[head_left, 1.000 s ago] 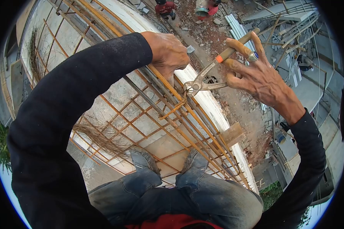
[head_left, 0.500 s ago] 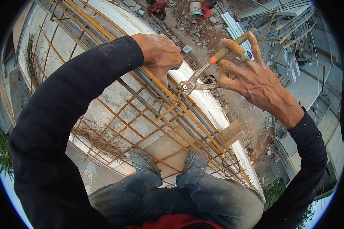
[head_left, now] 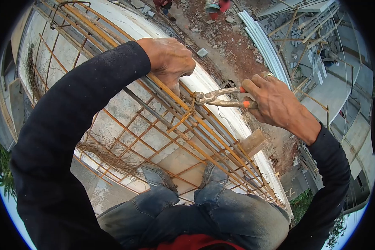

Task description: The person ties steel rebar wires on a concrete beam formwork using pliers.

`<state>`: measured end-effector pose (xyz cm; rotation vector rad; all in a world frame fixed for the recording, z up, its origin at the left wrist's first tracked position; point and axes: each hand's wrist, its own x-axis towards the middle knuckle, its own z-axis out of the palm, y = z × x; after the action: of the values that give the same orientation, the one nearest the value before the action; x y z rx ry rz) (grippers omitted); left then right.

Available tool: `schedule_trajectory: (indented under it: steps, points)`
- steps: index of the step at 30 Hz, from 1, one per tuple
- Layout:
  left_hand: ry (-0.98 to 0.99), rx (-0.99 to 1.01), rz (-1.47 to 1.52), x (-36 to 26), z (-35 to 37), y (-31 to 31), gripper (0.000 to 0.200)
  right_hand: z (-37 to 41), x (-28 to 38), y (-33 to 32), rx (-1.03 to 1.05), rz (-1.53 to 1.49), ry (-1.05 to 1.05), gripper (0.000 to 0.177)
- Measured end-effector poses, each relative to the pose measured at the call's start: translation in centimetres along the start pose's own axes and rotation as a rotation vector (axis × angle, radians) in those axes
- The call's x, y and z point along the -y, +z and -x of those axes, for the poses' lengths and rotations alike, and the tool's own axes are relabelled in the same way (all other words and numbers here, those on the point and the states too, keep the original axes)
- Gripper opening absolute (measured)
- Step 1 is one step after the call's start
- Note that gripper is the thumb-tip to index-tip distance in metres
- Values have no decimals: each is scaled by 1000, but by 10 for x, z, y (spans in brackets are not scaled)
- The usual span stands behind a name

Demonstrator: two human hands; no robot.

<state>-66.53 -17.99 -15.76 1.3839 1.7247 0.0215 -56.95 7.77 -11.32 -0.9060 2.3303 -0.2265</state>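
Observation:
My right hand (head_left: 275,100) is closed round the handles of steel end-cutting pincers (head_left: 223,98), which have orange bands on the grips. Their jaws sit at a twist of tie wire (head_left: 193,96) where rusty rebars cross. My left hand (head_left: 171,60) is curled over the long bundle of rebar (head_left: 173,95), just up the bundle from the jaws. Its thumb points down beside the bars, and most of its fingers are hidden. A short bent bar (head_left: 180,121) crosses the bundle below the tie.
A rebar grid (head_left: 133,141) lies over the concrete, with a bunch of loose tie wire (head_left: 108,154) on it. My boots (head_left: 212,175) stand on the slab. Beyond its white edge (head_left: 214,89) is a drop to rubble, pale pipes (head_left: 266,46) and people (head_left: 164,6) below. A wooden block (head_left: 253,143) sits at the edge.
The pincers' handles have swung down and closed together, and my right hand has gone from spread fingers to a full grip. My left hand has shifted slightly left.

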Motion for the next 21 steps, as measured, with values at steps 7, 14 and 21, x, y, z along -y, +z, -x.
schedule_trajectory:
  steps: [7,14,21]
  points:
    - [-28,29,39,-1,0,1,52,10,5,33,-92,-211,83,24]
    - [11,26,-18,-2,2,-3,50,-5,-6,6,139,-356,29,17]
    - [-11,10,22,0,2,0,47,-7,-12,24,226,-558,14,16]
